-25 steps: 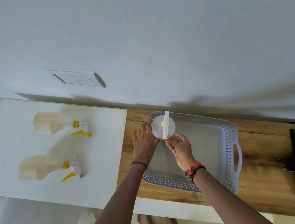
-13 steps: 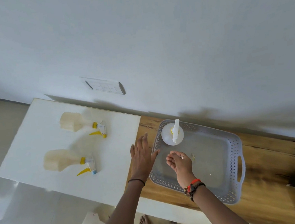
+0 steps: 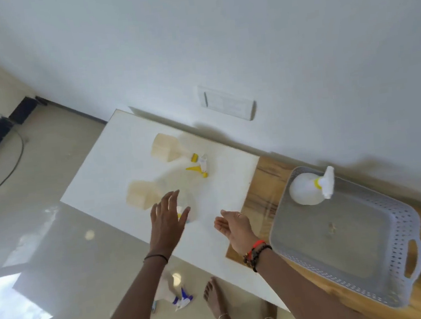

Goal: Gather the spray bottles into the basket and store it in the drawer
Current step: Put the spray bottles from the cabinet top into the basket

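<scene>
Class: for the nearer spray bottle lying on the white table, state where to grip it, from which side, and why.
Grip the nearer bottle from above, where its wide body narrows toward the neck: lying on its side, that taper likely suits a wrapping hand. The open left hand hovers there.

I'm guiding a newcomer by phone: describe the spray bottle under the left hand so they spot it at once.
On the white table beside the wooden counter, two tan spray bottles lie on their sides. It is the nearer bottle, its nozzle end covered by the open left hand; the farther bottle shows its yellow trigger fully.
</scene>
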